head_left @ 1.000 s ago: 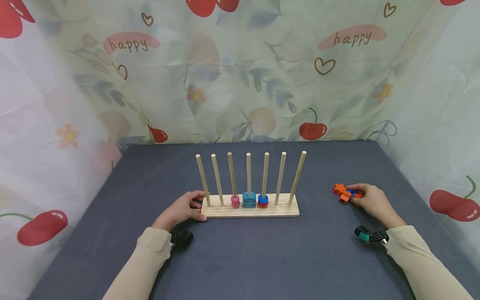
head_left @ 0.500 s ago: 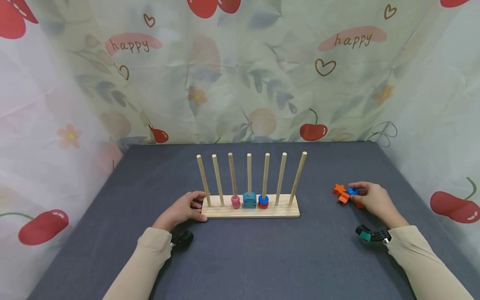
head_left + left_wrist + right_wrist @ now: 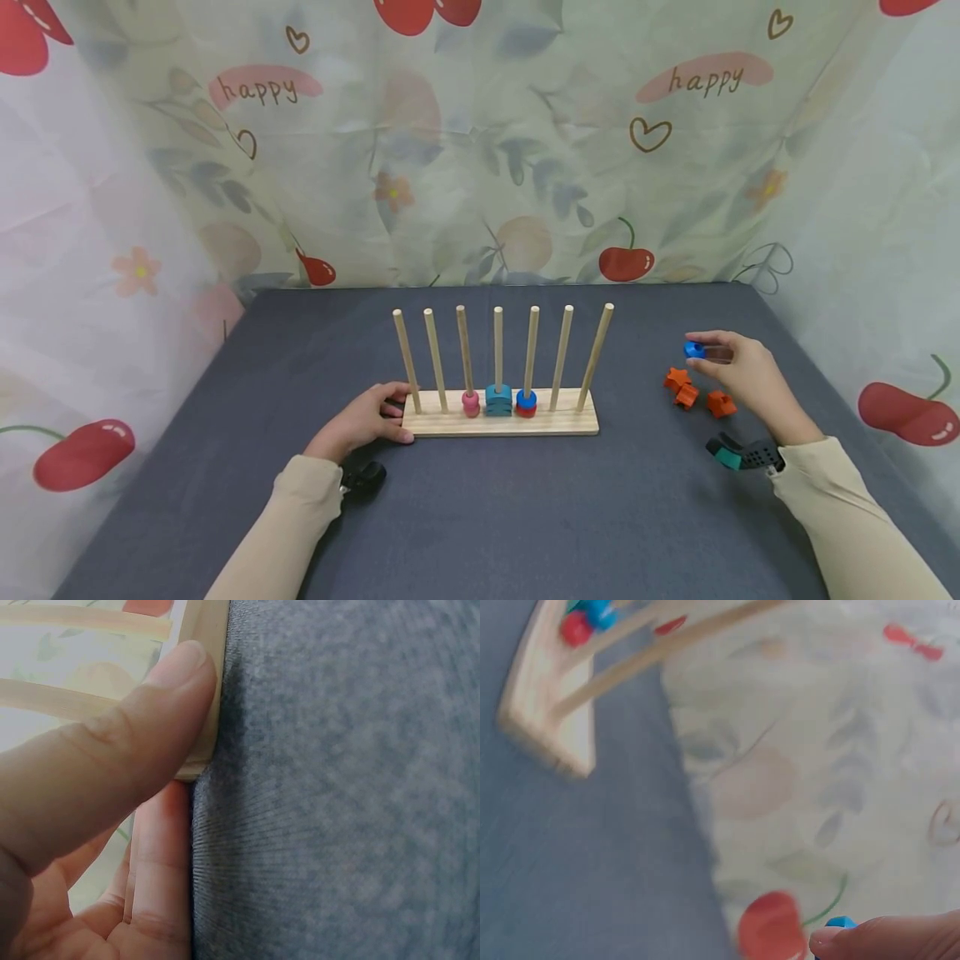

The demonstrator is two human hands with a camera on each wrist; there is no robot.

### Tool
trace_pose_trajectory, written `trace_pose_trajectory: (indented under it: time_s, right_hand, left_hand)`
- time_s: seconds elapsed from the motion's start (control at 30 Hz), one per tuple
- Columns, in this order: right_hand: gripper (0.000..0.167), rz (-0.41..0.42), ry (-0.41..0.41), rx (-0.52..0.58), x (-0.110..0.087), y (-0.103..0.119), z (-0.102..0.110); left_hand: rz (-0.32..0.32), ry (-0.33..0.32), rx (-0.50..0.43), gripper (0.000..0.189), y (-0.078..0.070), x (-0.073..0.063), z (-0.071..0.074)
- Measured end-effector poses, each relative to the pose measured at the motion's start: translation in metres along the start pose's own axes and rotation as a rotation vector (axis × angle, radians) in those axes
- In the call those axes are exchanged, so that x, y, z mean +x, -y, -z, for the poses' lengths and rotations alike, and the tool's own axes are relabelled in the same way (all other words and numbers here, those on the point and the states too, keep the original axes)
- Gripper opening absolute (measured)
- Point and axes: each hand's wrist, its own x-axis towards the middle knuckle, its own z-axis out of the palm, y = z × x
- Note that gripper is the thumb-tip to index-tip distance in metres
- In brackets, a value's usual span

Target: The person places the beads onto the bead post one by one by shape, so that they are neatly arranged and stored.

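A wooden peg board with several upright pegs stands in the middle of the table. My left hand grips its left end; in the left wrist view the thumb lies over the base's edge. Pink beads, teal pieces and a blue bead over a red one sit on three of the pegs. Above the table at the right, my right hand pinches a blue bead between thumb and fingers. Only a sliver of that blue bead shows in the right wrist view.
Orange star-shaped beads lie on the table below the right hand, with another orange bead apart from them at the right. Patterned curtain hangs behind and at both sides of the dark table.
My right hand has taken the blue bead from among the orange beads and raised it up and slightly left. The left hand and peg board have stayed put.
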Motion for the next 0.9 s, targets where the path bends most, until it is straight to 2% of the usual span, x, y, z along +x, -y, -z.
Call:
trace_pose_trajectory:
  time_s: [0.27, 0.5, 0.9]
  right_hand:
    - [0.055, 0.089, -0.096, 0.085, -0.011, 0.040, 0.014]
    - [0.051, 0.140, -0.146, 0.145, -0.021, 0.067, 0.015]
    - [0.040, 0.372, -0.210, 0.341, -0.039, 0.119, 0.001]
  left_hand:
    - [0.001, 0.004, -0.007, 0.076, -0.001, -0.001, -0.001]
    - [0.003, -0.002, -0.001, 0.077, -0.002, -0.001, -0.001]
    - [0.011, 0.006, 0.002, 0.076, -0.002, 0.000, 0.001]
